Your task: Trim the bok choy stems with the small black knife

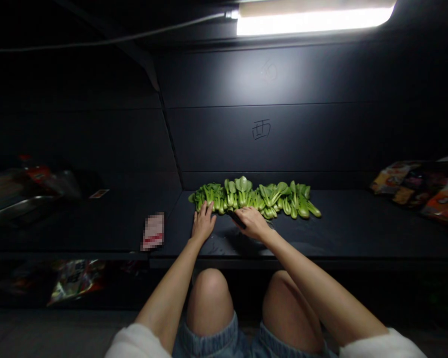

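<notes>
A row of green bok choy (pixel 242 191) lies in a pile along the back of the dark shelf (pixel 339 233). My left hand (pixel 203 223) rests at the left part of the row, fingers stretched and spread, the tips by the pale stem ends. At the middle of the row my right hand (pixel 252 223) is closed around a black elongated object (pixel 236 219), whose kind I cannot make out. Its other end is mostly hidden by the hand. Behind that hand, some of the bok choy stems are covered.
A pink and white card (pixel 154 231) sits left at a shelf joint. Colourful snack packets (pixel 399 184) lie far right. At far left are a red-capped bottle (pixel 35 169) and a metal tray (pixel 20 211). Below, a shiny packet (pixel 72 281). A lit tube lamp (pixel 313 22) hangs above.
</notes>
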### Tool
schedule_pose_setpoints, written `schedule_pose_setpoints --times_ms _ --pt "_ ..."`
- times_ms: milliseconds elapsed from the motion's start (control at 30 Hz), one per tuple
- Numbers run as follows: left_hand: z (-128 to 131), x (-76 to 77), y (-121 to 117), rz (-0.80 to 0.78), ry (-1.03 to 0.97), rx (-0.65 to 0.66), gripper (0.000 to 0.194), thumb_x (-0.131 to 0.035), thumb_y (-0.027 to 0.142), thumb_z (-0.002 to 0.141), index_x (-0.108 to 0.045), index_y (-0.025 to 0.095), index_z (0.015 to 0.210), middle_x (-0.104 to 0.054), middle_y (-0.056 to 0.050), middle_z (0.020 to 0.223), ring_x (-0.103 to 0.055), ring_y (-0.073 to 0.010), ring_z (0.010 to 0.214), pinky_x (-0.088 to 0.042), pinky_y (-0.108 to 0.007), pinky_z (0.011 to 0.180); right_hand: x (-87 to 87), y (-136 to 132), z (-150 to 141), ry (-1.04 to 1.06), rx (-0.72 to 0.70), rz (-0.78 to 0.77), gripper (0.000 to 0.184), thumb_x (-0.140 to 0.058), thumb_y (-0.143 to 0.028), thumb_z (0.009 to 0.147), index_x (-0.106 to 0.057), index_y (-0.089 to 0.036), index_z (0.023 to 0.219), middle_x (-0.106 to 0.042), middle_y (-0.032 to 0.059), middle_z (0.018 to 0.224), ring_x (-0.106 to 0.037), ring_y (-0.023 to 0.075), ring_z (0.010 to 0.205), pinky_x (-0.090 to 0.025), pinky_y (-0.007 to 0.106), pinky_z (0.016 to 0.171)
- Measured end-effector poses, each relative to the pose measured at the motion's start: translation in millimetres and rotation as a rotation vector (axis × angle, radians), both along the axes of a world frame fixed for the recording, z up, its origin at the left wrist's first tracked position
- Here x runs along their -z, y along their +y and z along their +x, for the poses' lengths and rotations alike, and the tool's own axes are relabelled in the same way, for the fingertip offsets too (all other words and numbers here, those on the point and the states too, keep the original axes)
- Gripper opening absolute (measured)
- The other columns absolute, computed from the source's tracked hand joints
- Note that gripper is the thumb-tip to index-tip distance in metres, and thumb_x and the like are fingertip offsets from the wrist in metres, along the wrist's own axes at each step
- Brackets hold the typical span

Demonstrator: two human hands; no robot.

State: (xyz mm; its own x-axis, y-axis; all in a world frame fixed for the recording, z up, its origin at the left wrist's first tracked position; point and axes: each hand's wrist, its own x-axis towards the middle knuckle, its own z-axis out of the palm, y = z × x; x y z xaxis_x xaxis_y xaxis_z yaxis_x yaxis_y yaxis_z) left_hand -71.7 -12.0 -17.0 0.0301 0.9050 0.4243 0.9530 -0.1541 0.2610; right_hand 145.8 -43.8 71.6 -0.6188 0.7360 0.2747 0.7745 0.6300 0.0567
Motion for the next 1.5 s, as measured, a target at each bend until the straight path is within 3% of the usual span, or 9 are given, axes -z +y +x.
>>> schedule_pose_setpoints --times_ms 367,533,767,933,1067,1233,1367,1500 --pt "-3.4 15.8 8.6 0.068 -0.076 0.003 0.069 -0.043 0.028 0.091 -0.015 0.01 0.152 -0.036 -0.022 0.152 -0.036 -0.0283 0.141 -0.032 -0.051 0.113 -0.9 2.0 -13.2 0.007 0.007 0.005 0.022 -0.048 -0.028 0.093 -0.059 -0.013 0.105 -0.068 0.0121 0.098 -0.06 0.0223 0.095 -0.036 0.031 0.08" --pt "-2.2 18.3 9.7 0.069 -0.072 -0.048 0.07 -0.045 0.028 0.09 -0.017 0.006 0.151 -0.036 -0.025 0.151 -0.036 -0.0295 0.14 -0.032 -0.051 0.112 -2.3 -1.4 -20.5 0.004 0.003 -0.006 0.023 -0.047 -0.028 0.093 -0.06 -0.012 0.104 -0.068 0.0127 0.096 -0.059 0.0229 0.097 -0.037 0.031 0.08" --pt "0.7 13.3 4.4 0.091 -0.092 -0.062 0.065 -0.042 0.026 0.09 -0.023 0.008 0.149 -0.034 -0.022 0.152 -0.03 -0.0282 0.143 -0.03 -0.051 0.114 -10.5 -2.4 -28.1 0.011 -0.007 -0.026 0.026 -0.045 -0.029 0.095 -0.059 -0.011 0.108 -0.067 0.0137 0.103 -0.059 0.0237 0.098 -0.037 0.032 0.082" --pt "-0.1 10.4 1.5 0.146 -0.12 -0.142 0.063 -0.043 0.025 0.089 -0.028 0.005 0.147 -0.034 -0.023 0.153 -0.027 -0.031 0.144 -0.032 -0.051 0.113 -6.6 -1.1 -36.5 0.007 -0.018 -0.028 0.024 -0.046 -0.029 0.094 -0.06 -0.011 0.104 -0.068 0.014 0.1 -0.06 0.0242 0.097 -0.037 0.033 0.082" --pt "-1.7 9.3 1.8 0.149 -0.175 -0.263 0.059 -0.042 0.024 0.089 -0.034 0.0 0.143 -0.041 -0.028 0.146 -0.039 -0.0341 0.138 -0.038 -0.049 0.109 -2.6 0.4 -42.5 -0.026 -0.042 -0.016 0.022 -0.05 -0.028 0.092 -0.06 -0.012 0.103 -0.068 0.0136 0.098 -0.06 0.024 0.096 -0.037 0.033 0.083" --pt "-4.3 12.0 5.2 0.119 -0.2 -0.272 0.063 -0.038 0.009 0.085 -0.028 0.002 0.146 -0.06 -0.025 0.128 -0.059 -0.0295 0.119 -0.04 -0.047 0.106 -3.7 2.2 -48.7 -0.01 -0.062 -0.007 0.03 -0.044 -0.035 0.096 -0.059 -0.012 0.108 -0.068 0.0138 0.102 -0.06 0.0234 0.097 -0.037 0.034 0.085" --pt "-5.4 12.2 5.4 0.109 -0.223 -0.276 0.074 -0.041 0.001 0.078 -0.022 0.006 0.149 -0.064 -0.02 0.124 -0.061 -0.0273 0.116 -0.042 -0.044 0.105 -3.5 2.4 -54.9 -0.006 -0.062 -0.005 0.032 -0.042 -0.037 0.097 -0.059 -0.012 0.108 -0.068 0.0138 0.102 -0.059 0.0236 0.099 -0.037 0.033 0.086" --pt "-5.1 9.5 2.1 0.076 -0.201 -0.274 0.069 -0.041 0.002 0.078 -0.027 0.002 0.146 -0.063 -0.024 0.124 -0.059 -0.0297 0.118 -0.043 -0.045 0.104 0.0 2.7 -60.0 -0.024 -0.057 -0.015 0.028 -0.047 -0.032 0.094 -0.059 -0.012 0.108 -0.069 0.0137 0.1 -0.059 0.0252 0.101 -0.038 0.033 0.082"
